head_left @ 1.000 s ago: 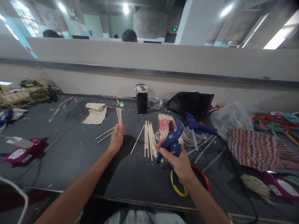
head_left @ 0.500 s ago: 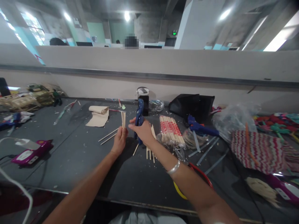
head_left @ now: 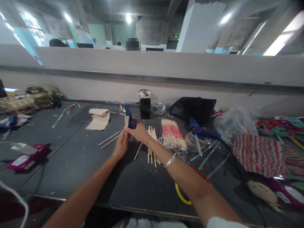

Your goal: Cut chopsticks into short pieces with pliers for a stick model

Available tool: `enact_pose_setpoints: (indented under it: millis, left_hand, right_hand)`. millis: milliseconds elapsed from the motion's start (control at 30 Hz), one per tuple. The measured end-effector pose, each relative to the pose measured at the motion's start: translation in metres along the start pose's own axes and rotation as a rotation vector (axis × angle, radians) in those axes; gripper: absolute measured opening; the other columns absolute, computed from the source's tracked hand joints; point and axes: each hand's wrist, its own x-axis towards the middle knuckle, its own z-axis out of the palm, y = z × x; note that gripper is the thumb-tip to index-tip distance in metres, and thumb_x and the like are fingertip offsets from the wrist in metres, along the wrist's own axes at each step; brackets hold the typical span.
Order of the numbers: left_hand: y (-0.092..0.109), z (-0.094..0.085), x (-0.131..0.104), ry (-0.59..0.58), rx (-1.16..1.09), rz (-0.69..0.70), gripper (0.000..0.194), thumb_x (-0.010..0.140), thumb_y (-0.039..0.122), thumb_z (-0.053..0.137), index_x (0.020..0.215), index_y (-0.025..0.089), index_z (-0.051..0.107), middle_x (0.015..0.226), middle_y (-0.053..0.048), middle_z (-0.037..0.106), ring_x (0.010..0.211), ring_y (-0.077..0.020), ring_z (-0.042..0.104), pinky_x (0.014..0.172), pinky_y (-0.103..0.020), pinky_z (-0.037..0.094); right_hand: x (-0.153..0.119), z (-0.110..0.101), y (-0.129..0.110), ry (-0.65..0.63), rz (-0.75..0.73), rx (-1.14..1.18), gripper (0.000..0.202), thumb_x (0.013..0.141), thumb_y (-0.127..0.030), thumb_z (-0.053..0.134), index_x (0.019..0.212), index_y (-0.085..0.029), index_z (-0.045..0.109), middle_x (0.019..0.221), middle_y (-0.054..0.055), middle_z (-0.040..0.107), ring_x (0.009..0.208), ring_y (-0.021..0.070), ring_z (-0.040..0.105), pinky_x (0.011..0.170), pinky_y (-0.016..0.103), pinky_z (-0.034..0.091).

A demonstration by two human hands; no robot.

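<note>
Upright in my left hand (head_left: 121,144) is a small bundle of pale wooden sticks (head_left: 126,121), with the fingers closed round its lower part. My right hand (head_left: 138,130) holds a blue clamp-like tool (head_left: 128,111), and its fingertips meet the left hand at the sticks. The tool stands just behind the bundle, partly hidden by it and the hand. Loose sticks (head_left: 152,155) lie to the right of my hands, partly under the right forearm. Two more sticks (head_left: 109,138) lie to the left.
Behind stand a phone (head_left: 145,108) and a rolled cloth (head_left: 99,118). To the right are packed sticks (head_left: 172,133), a blue glue gun (head_left: 205,131) with a cord, clear strips, scissors with a yellow handle (head_left: 181,194) and patterned fabric (head_left: 258,153). A purple device (head_left: 29,158) sits left.
My right hand has moved left with the blue tool and now touches the left hand by the sticks. The phone, hidden in part before, shows fully.
</note>
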Motion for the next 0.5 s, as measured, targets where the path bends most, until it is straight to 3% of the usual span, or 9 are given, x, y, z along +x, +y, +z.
enact_pose_setpoints:
  millis: [367,500]
  left_hand:
    - [0.0053,-0.0078,0.0040,-0.057,0.172,0.032,0.038,0.089,0.053,0.035,0.087,0.019,0.051,0.069,0.001,0.049,0.063,-0.0132,0.046,0.062,-0.026,0.038]
    - [0.0050,-0.0039,0.0000,0.011,0.137,-0.007,0.035,0.089,0.051,0.037,0.090,0.019,0.051,0.070,0.001,0.050,0.066,-0.0139,0.046,0.063,-0.026,0.038]
  right_hand:
    - [-0.0021,-0.0022,-0.0016,0.010,0.012,-0.065,0.015,0.068,-0.024,0.068,0.078,-0.018,0.058,0.067,-0.004,0.059,0.060,0.0107,0.052,0.060,0.021,0.041]
    - [-0.0013,0.0005,-0.0006,-0.003,0.013,-0.082,0.015,0.068,-0.025,0.068,0.079,-0.018,0.060,0.068,-0.004,0.060,0.060,0.0109,0.053,0.059,0.021,0.041]
